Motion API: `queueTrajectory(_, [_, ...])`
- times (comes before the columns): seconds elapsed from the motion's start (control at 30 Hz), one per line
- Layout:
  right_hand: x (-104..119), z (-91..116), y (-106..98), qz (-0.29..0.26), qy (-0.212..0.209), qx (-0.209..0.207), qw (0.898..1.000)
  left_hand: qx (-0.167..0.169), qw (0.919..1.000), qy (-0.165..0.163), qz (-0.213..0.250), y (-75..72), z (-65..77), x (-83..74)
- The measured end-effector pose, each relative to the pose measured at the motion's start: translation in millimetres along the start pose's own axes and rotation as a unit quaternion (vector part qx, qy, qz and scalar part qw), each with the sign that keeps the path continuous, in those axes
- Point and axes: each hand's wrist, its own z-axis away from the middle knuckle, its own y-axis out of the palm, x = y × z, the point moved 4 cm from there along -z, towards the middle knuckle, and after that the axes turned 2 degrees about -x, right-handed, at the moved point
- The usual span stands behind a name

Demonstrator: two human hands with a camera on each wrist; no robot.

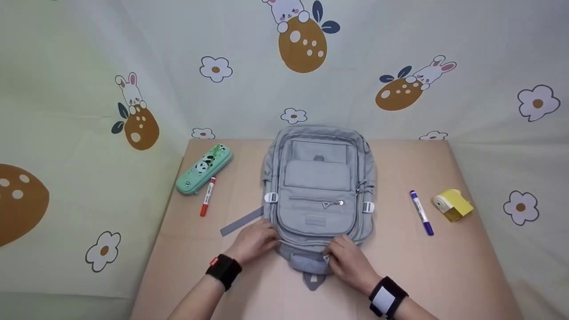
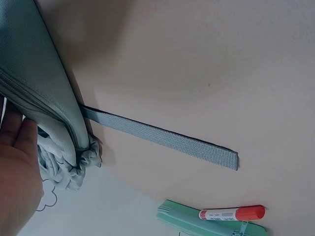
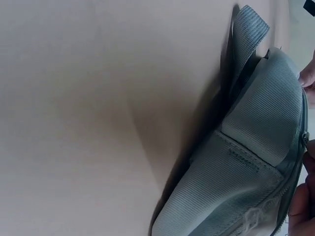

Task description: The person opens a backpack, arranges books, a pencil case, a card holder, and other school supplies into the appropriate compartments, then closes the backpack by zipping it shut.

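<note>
Tan worktop (image 1: 444,266), cartoon rabbit-and-flower cloth hung behind and to both sides.

Nearest: both hands at the near end of a grey backpack (image 1: 318,191). Left hand (image 1: 254,242) rests on its near-left corner, fingers curled over the edge; grip looks like a light hold on the fabric. Right hand (image 1: 349,260) sits at the near middle, by the grab handle, fingertips pinching at the zip line; right wrist view shows fingers right on the zipper seam, puller itself not visible.

Step, as I read it: starting to unzip the main compartment. Next move needs the left hand to pin the bag while the right runs the slider along the curve.

Backpack lies flat, front pockets up, mid-worktop. Long axis runs near-to-far; top end points at the person, base toward the cloth backdrop.

Loose grey strap (image 1: 242,221) trails out left. Further out: red marker (image 1: 207,196) and green panda pencil case (image 1: 204,169) on the left; purple marker (image 1: 421,212) and yellow sharpener (image 1: 452,204) on the right.
</note>
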Motion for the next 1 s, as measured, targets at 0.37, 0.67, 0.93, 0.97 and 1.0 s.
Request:
queueTrajectory(0.37, [-30.3, 23.2, -32.1, 0.045, 0.084, 0.005, 0.995, 0.005, 0.9999, 0.007, 0.015, -1.8, 1.5, 3.6])
queueTrajectory(0.67, [-39.3, 31.1, -39.0, 0.057, 0.113, 0.008, 0.992, 0.031, 0.9995, 0.012, -0.001, -3.4, -4.7, -7.0])
queueTrajectory(0.93, [-37.6, 32.5, -40.7, 0.062, 0.133, 0.015, 0.989, 0.018, 0.999, 0.036, -0.019, -5.6, -27.3, -53.9])
queueTrajectory(0.97, [-37.4, 32.4, -40.8, 0.062, 0.133, 0.014, 0.989, 0.019, 0.9989, 0.04, -0.018, -4.6, -31.6, -60.6])
queueTrajectory(1.0, [-37.0, 32.2, -40.8, 0.061, 0.132, 0.014, 0.989, 0.02, 0.9987, 0.044, -0.016, -3.3, -35.8, -67.2])
